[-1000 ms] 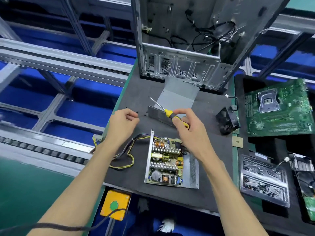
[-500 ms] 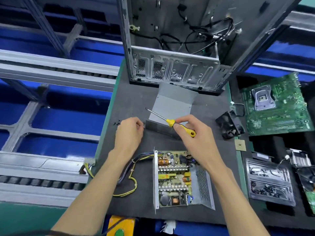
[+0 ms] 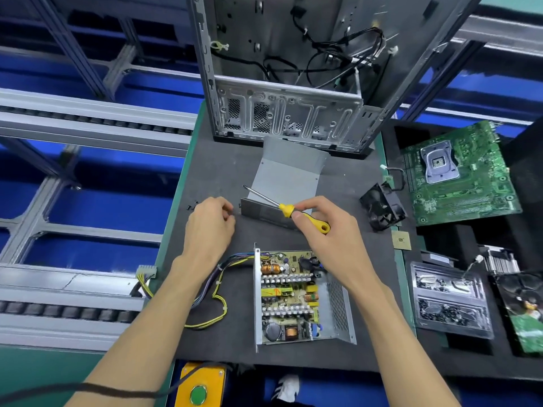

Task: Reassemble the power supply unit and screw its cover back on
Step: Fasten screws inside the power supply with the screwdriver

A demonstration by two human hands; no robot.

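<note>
The open power supply unit (image 3: pixel 293 298) lies on the dark mat, its circuit board exposed and its wire bundle (image 3: pixel 211 292) trailing left. Its grey metal cover (image 3: pixel 289 177) lies beyond it, near the computer case. My right hand (image 3: pixel 326 230) grips a yellow-handled screwdriver (image 3: pixel 296 212), the shaft pointing up-left over the cover. My left hand (image 3: pixel 210 221) hovers with curled fingers just left of the cover's front edge, over small black screws (image 3: pixel 192 206) on the mat. Whether its fingertips pinch a screw is hidden.
An open computer case (image 3: pixel 293 83) stands at the back. To the right are a black fan (image 3: pixel 382 205), a CPU chip (image 3: pixel 401 240), a motherboard (image 3: pixel 458 174), a plastic screw tray (image 3: pixel 449 304) and a hard drive (image 3: pixel 526 312). A yellow button box (image 3: pixel 199 383) sits below the mat's front edge.
The view has shifted down and closer to the bench. My left hand moved right toward the cover's edge. My right hand stays over the cover with the screwdriver.
</note>
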